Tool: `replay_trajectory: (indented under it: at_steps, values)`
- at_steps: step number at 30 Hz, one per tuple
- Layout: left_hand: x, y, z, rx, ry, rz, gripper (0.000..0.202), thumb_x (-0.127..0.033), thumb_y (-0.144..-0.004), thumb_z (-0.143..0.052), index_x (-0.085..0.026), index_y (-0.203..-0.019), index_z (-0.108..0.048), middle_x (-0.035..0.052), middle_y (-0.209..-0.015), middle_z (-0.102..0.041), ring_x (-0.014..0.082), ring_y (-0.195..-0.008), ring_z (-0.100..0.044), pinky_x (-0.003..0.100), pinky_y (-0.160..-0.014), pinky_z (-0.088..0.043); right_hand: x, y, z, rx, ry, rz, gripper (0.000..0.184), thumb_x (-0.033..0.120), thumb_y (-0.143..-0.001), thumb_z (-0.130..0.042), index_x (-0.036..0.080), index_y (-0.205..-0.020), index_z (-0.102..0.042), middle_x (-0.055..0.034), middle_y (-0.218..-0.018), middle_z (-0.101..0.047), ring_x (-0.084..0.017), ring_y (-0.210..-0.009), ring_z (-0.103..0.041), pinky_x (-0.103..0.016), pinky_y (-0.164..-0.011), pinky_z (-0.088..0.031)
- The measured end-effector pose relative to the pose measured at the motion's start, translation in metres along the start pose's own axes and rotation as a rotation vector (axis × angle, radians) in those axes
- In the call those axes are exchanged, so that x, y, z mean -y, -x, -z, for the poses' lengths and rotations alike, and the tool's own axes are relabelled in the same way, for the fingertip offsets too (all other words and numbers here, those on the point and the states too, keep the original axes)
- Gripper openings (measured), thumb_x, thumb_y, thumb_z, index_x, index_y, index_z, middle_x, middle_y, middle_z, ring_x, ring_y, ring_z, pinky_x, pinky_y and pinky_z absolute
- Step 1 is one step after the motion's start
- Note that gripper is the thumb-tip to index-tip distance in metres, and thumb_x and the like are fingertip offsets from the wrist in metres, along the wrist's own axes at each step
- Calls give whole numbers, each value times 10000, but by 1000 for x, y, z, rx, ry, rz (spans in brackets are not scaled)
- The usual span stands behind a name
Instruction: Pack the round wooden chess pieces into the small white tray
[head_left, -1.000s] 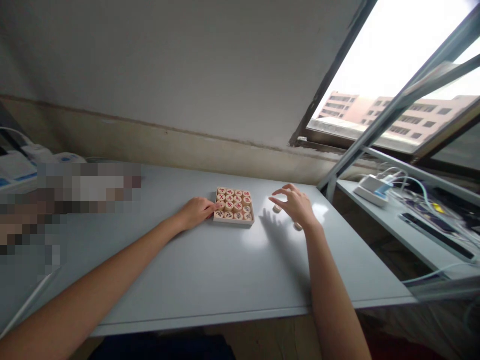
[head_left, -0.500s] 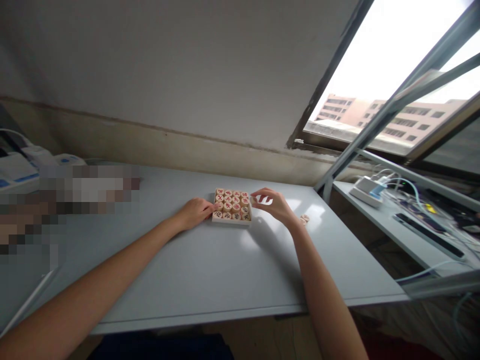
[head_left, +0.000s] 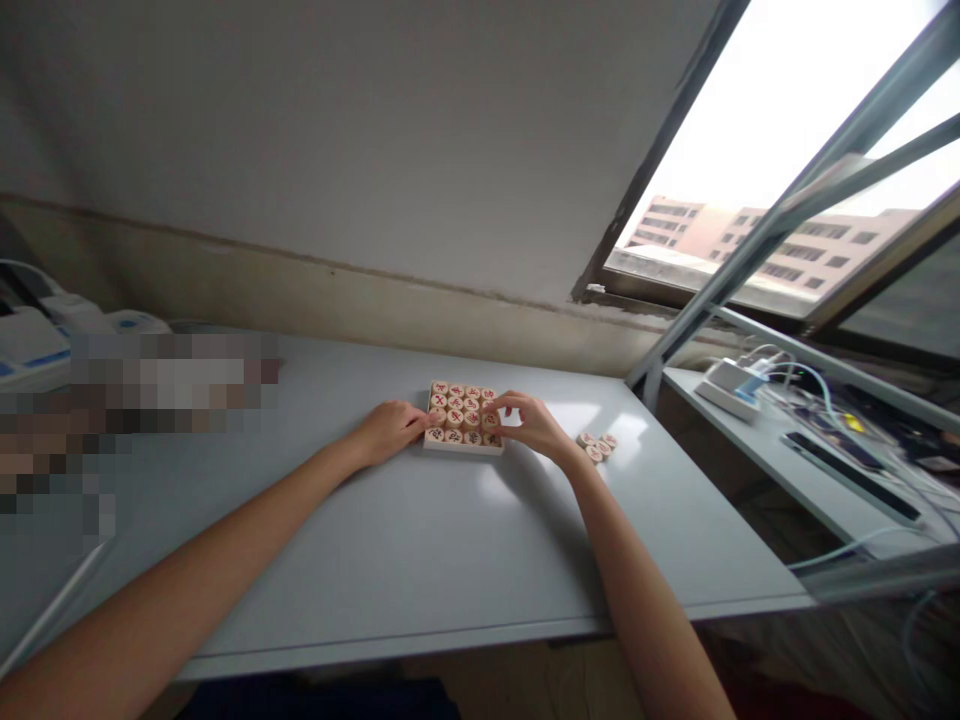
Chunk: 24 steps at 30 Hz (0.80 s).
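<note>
A shallow pale box (head_left: 465, 449) lies on the grey table, filled with rows of round wooden xiangqi pieces (head_left: 455, 417). Most bear red characters; the row nearest me has black ones. At the box's left side, my left hand (head_left: 390, 432) is closed, with its fingertips on the edge and the thumb by the left-hand pieces. My right hand (head_left: 529, 424) reaches over the right edge, thumb and fingers pinching around a xiangqi piece (head_left: 490, 421) in the right-hand column. That piece is partly covered by the fingers.
Several loose pieces (head_left: 595, 448) with red characters lie on the table (head_left: 420, 560) right of my right wrist. A metal frame post (head_left: 654, 378) stands at the table's right corner. Beyond it, a side shelf holds a power strip (head_left: 727, 388) and cables. A blurred patch covers the left side.
My right hand has moved left from beside the box to over its right-hand column, fingers now around a piece there. The loose pieces show more fully. My left hand stays at the box.
</note>
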<state>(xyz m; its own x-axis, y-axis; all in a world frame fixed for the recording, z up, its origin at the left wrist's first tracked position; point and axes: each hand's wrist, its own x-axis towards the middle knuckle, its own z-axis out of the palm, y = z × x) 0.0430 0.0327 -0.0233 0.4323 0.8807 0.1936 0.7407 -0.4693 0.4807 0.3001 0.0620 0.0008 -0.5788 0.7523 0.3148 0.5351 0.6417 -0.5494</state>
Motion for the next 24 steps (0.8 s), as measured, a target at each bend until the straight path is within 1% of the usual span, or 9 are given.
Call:
replay_trajectory:
  at_steps: [5, 9, 12, 15, 17, 21, 24]
  values:
    - [2, 0, -1, -4, -8, -10, 559, -489, -859, -217, -153, -513, -500, 30, -540, -549, 124, -513, -465, 232, -545, -256, -6, 2, -2, -8, 70, 11, 227, 340, -705, -647, 244, -911, -649, -31, -914, -586, -156, -841, -528, -293, -744, -414]
    - [2, -1, -1, 6, -9, -18, 551, -484, -862, -214, -156, -523, -500, 30, -552, -557, 127, -525, -472, 232, -550, -257, -5, 3, -1, -29, 126, 18, 212, 360, -712, -640, 245, -891, -649, -35, -917, -566, -169, -902, -512, -311, -795, -402]
    - [1, -1, 0, 9, -16, -8, 557, -495, -859, -213, -160, -520, -501, 29, -545, -554, 130, -523, -475, 232, -551, -261, -1, 4, 3, -14, 128, 21, 227, 394, -723, -624, 247, -895, -643, -30, -906, -562, -162, -877, -516, -299, -774, -411]
    - [1, -1, 0, 7, -20, -4, 568, -509, -855, -212, -163, -517, -509, 28, -543, -558, 132, -518, -477, 232, -553, -269, 1, 5, 7, -3, 113, -15, 255, 427, -724, -612, 247, -902, -638, -34, -906, -557, -161, -847, -520, -287, -726, -427]
    - [1, -1, 0, 7, -16, -2, 573, -512, -854, -210, -162, -516, -514, 28, -544, -561, 132, -517, -480, 231, -553, -273, 1, 6, 8, -4, 107, -29, 258, 423, -728, -608, 254, -922, -634, -37, -927, -550, -166, -856, -519, -293, -726, -431]
    - [2, -1, 0, 9, -8, 1, 573, -509, -853, -212, -160, -517, -517, 28, -540, -560, 130, -516, -481, 230, -556, -276, 0, 7, 5, 0, 150, 13, 226, 370, -740, -613, 295, -953, -630, -26, -950, -537, -178, -952, -490, -336, -835, -400]
    - [2, -1, -1, 7, -3, 2, 566, -503, -853, -217, -157, -516, -512, 30, -548, -563, 129, -522, -483, 230, -553, -274, 0, 7, 6, 0, 174, 22, 229, 364, -745, -608, 312, -968, -623, -21, -954, -526, -181, -971, -477, -344, -862, -387]
